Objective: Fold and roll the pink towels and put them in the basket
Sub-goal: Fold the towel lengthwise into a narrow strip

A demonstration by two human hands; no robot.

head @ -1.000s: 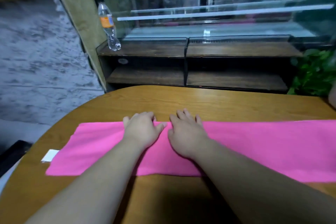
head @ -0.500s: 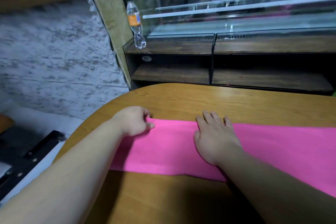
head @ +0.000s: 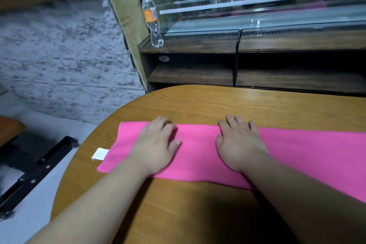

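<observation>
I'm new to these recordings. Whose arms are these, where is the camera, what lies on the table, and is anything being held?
There is no machine here: these are a person's two bare arms. The camera is worn on that person's head and looks forward and down, so the arms reach in from the bottom edge. A pink towel lies as a long strip on a wooden table. The left hand and right hand rest flat on it; neither grips anything. A small white tag sticks out at the towel's left end. Behind, a plastic bottle stands on a shelf. No basket is in view.
</observation>
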